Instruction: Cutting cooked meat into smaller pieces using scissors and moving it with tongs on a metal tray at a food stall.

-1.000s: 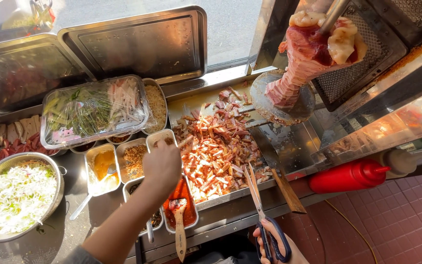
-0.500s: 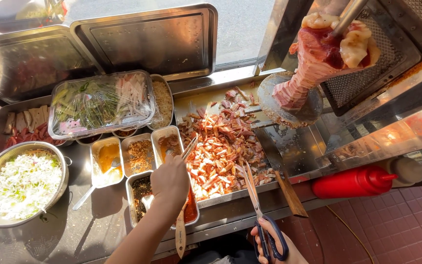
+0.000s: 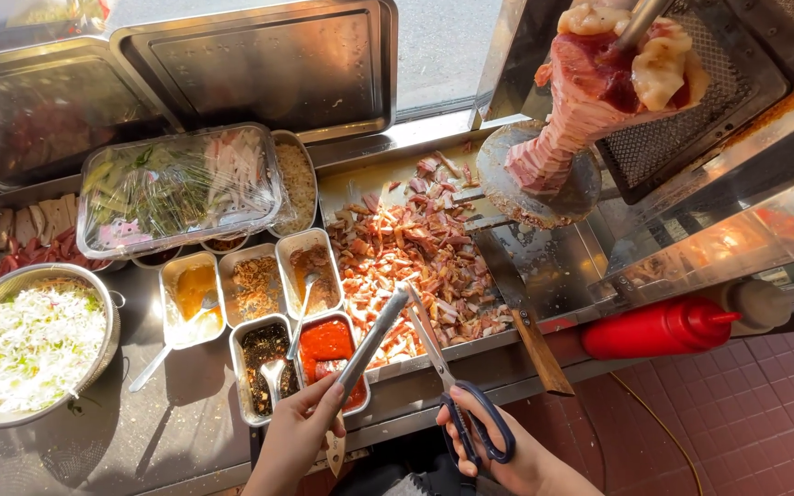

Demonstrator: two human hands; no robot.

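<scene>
The left hand (image 3: 300, 432) grips long steel tongs (image 3: 371, 344); the right hand (image 3: 498, 455) holds blue-handled scissors (image 3: 457, 386). Both tools look stiff, light, best gripped at their handles; the chopped meat (image 3: 415, 266) looks soft and greasy.

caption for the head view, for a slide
Left hand holds tongs and right hand holds scissors over a tray of chopped meat.

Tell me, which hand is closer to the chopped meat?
Left, probably. The left hand holds tongs whose tips already reach the edge of the meat. The right hand holds scissors lower down, with the blades just short of the pile.
</scene>
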